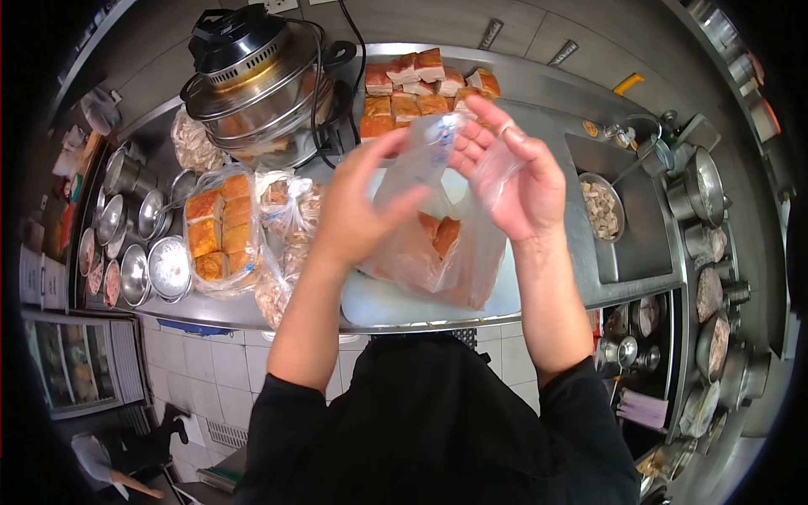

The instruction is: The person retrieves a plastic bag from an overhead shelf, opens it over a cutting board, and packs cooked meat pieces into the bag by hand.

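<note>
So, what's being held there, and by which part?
The plastic bag, by its raised top, apparently in the left hand; plastic also touches the right hand, which looks open.

Nothing legible; the central bag [471, 273] perhaps bears blue print [443, 130].

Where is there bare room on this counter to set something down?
Bare steel lies between the board and the sink, partly beneath the right hand. Left of the board is crowded with bagged meat and the cooker; the bag covers much of the board.
</note>
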Motion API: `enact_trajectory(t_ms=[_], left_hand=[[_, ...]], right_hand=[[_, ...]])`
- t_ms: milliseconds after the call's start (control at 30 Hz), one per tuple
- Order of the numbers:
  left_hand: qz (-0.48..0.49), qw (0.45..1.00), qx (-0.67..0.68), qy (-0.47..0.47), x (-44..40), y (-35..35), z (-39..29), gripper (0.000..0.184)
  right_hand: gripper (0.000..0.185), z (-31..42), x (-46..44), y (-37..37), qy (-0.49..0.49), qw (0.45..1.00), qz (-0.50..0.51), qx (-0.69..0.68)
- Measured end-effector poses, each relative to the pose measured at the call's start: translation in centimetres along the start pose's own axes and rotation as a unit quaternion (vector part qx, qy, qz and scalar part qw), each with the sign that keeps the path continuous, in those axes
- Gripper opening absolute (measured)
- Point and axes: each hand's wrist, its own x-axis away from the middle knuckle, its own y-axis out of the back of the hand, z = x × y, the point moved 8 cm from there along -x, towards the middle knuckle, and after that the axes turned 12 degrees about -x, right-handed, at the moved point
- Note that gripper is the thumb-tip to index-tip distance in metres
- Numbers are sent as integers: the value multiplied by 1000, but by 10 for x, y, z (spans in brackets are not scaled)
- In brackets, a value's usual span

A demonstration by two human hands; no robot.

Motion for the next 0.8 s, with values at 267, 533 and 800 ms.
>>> enact_trajectory(t_ms=[267, 533, 800], left_hand=[[32, 977, 110, 181, -32, 18, 50, 29], [103, 958, 146, 226, -47, 39, 45, 29], [100, 962, 142, 209, -56, 31, 42, 28]], right_hand=[[37, 68, 51, 26, -20, 985, -105, 134], [29, 122, 109, 32, -23, 961, -125, 246], [37, 113, 114, 10, 7, 972, -90, 216]])
